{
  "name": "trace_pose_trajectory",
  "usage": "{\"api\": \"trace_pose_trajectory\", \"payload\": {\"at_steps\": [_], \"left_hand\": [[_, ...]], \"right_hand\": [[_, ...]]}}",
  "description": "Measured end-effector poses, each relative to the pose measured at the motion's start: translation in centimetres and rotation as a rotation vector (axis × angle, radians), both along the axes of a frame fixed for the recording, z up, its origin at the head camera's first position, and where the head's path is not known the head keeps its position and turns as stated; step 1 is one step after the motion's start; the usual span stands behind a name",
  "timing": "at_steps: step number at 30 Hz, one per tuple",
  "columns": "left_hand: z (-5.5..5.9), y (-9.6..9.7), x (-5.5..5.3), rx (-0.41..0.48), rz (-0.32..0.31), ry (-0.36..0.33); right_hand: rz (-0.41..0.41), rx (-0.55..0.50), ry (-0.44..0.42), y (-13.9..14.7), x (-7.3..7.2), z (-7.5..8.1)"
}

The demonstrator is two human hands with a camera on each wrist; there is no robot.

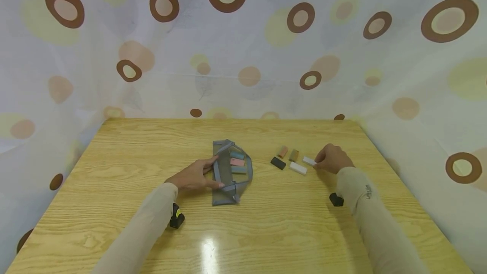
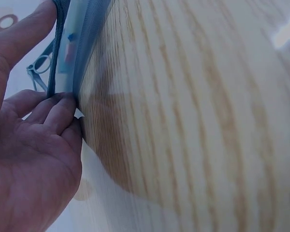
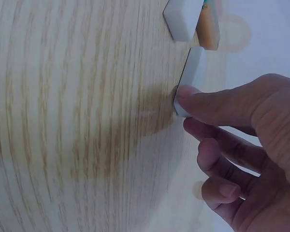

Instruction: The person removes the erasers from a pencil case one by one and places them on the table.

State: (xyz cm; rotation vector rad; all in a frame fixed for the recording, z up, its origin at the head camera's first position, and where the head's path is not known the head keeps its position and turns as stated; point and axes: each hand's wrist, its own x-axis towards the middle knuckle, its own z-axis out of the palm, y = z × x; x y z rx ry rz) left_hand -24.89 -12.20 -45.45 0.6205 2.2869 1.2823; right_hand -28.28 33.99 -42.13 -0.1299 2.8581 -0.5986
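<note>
A grey-blue mesh zip pouch (image 1: 224, 172) lies on the table with its mouth spread open. Inside it show a pink eraser (image 1: 237, 162) and bluish blocks (image 1: 239, 170). My left hand (image 1: 194, 176) holds the pouch's left side, thumb at the near end and fingers at the far end. In the left wrist view, the fingers curl against the pouch edge (image 2: 84, 48). Over to the right, my right hand (image 1: 334, 160) pinches the end of a small white eraser (image 3: 193, 72) between thumb and forefinger, low at the tabletop; the other fingers are curled.
Left of the right hand lie another white eraser (image 1: 298, 168), a black one (image 1: 278, 163), an orange-brown one (image 1: 283, 152) and an olive-brown one (image 1: 294, 155). Patterned sheeting (image 1: 243, 54) rises behind and beside the wooden table (image 1: 266, 231).
</note>
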Motion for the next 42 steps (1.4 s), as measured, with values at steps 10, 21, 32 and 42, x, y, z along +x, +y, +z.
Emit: {"api": "trace_pose_trajectory", "payload": {"at_steps": [10,21,32,42], "left_hand": [[0.5,0.1,0.2,0.009,-0.005,0.005],[0.9,0.3,0.1,-0.001,-0.01,0.007],[0.7,0.2,0.2,0.011,-0.002,-0.007],[0.4,0.2,0.3,0.01,0.0,-0.012]], "right_hand": [[-0.021,-0.027,-0.019,0.1,0.0,0.5],[0.016,0.003,0.007,-0.2,0.4,1.2],[0.116,-0.038,0.153,-4.1,0.0,4.1],[0.176,-0.111,0.193,-9.5,0.7,5.9]]}}
